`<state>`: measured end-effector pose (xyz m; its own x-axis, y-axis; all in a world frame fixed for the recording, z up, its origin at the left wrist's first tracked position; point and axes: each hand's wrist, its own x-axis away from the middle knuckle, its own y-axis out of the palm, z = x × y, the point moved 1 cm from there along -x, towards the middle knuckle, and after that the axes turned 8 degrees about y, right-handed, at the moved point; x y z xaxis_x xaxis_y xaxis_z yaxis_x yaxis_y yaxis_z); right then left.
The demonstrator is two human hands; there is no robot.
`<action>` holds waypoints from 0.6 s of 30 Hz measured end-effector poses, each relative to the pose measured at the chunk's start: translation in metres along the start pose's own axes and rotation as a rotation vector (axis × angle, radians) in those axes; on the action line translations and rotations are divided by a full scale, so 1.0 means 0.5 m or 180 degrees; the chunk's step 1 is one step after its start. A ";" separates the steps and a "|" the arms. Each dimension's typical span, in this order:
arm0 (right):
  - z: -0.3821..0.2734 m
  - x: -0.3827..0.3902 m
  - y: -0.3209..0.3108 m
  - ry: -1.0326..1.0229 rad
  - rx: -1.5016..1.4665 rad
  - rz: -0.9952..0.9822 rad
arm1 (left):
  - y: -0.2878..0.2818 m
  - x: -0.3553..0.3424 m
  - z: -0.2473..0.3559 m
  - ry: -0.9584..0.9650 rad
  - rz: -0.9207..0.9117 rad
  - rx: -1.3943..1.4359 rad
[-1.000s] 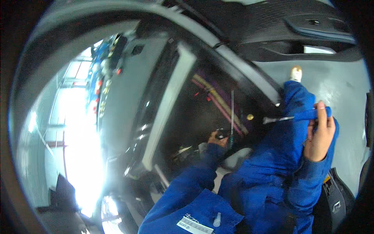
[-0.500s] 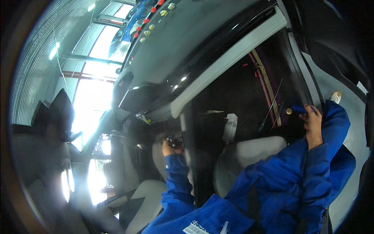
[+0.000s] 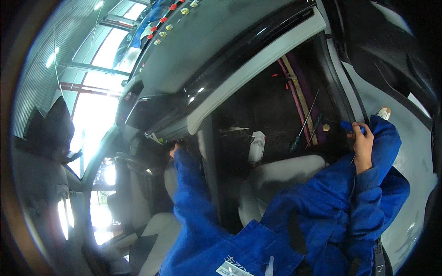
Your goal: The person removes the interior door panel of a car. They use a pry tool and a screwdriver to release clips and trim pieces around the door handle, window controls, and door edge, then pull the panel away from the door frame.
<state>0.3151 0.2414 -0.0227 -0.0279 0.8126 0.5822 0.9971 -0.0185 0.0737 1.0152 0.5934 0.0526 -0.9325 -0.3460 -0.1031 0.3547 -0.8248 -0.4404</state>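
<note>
Inside a car, my left hand (image 3: 174, 150) reaches far forward beside dark trim. Its fingers are mostly hidden, and I cannot make out what they touch. On the right, near my knee, my right hand (image 3: 362, 143) is closed round a blue-handled tool (image 3: 346, 126). A thin rod shows just below that hand. To its left, on a dark surface, lie a small gold-coloured disc (image 3: 326, 128) and a long screwdriver (image 3: 294, 144) with a dark green handle. Another thin tool (image 3: 316, 123) lies beside it. A white can (image 3: 256, 147) is further left, by the grey seat (image 3: 291, 169).
The dark door pillar (image 3: 206, 152) and pale frame trim (image 3: 262, 69) run between my arms. Several red and yellowish small pieces (image 3: 163, 20) sit on the car's dark outer panel. Beyond the right-hand sill, a shoe (image 3: 383, 112) rests on grey floor.
My left hand has moved forward, away from my body; the dark, shiny thing that showed at it is no longer distinct. My right hand keeps its hold. The whole view has shifted slightly.
</note>
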 end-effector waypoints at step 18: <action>0.033 0.093 0.117 0.1292 -0.1346 -0.1266 | -0.012 1.100 0.019 0.1229 -0.4960 0.0908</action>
<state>0.3735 0.2875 -0.0045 -0.4905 0.5248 0.6958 0.7952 -0.0571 0.6036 0.5008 0.4039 0.0069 -0.3253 0.9450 0.0348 -0.9350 -0.3159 -0.1610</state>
